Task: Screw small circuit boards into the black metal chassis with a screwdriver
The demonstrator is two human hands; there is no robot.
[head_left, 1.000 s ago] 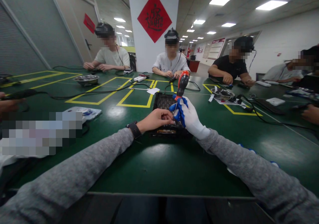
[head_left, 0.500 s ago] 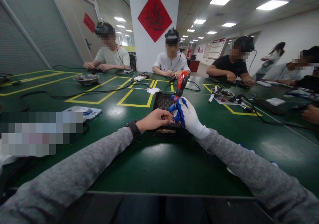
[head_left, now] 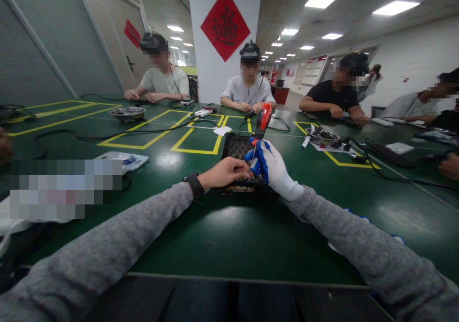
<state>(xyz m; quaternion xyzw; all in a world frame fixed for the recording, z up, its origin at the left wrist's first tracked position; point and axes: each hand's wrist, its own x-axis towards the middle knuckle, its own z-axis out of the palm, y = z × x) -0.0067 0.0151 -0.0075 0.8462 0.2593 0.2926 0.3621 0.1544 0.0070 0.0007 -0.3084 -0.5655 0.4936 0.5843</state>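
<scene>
Worktop [head_left: 222, 245], green, bare at near edge. Left hand [head_left: 234, 171], bare, fingers bent together at the screwdriver's low end; cannot tell if they pinch anything. Right hand [head_left: 276, 166], blue-and-white glove, grips red-and-black screwdriver [head_left: 263, 121], handle up, shaft down over black case [head_left: 238, 145]. Case lies under both hands, mid-worktop. Farther: white paper [head_left: 222, 131]; metal bowl [head_left: 127, 113] far left; three people seated along far side.

The green table [head_left: 229, 241] bears yellow outlines [head_left: 195, 151]; the screwdriver [head_left: 263, 121] is red-and-black.
</scene>
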